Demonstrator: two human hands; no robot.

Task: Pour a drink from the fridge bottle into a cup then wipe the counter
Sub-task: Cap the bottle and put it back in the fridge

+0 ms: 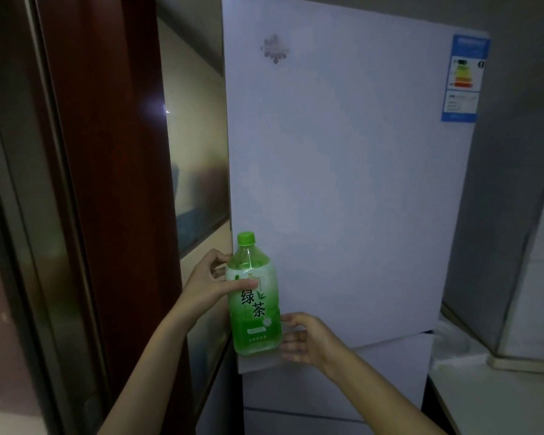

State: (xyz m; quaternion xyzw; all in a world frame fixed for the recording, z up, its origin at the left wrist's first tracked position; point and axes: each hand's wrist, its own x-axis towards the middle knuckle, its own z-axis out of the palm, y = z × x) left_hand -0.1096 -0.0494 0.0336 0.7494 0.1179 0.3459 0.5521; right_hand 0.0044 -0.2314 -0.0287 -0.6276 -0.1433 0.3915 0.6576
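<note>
A green tea bottle [254, 296] with a green cap and a green label stands upright in the air in front of the white fridge door [343, 183]. My left hand [206, 284] grips the bottle's upper half from the left. My right hand [305, 339] is at the lower edge of the upper fridge door, beside the bottle's base, fingers spread and touching the door. The upper door looks shut or nearly shut. No cup is in view.
A dark red door frame [107, 183] and a glass panel [29, 246] stand to the left. The fridge's lower drawers [327, 387] are below my hands. A pale counter [500, 397] lies at the lower right, beside a grey wall column [509, 215].
</note>
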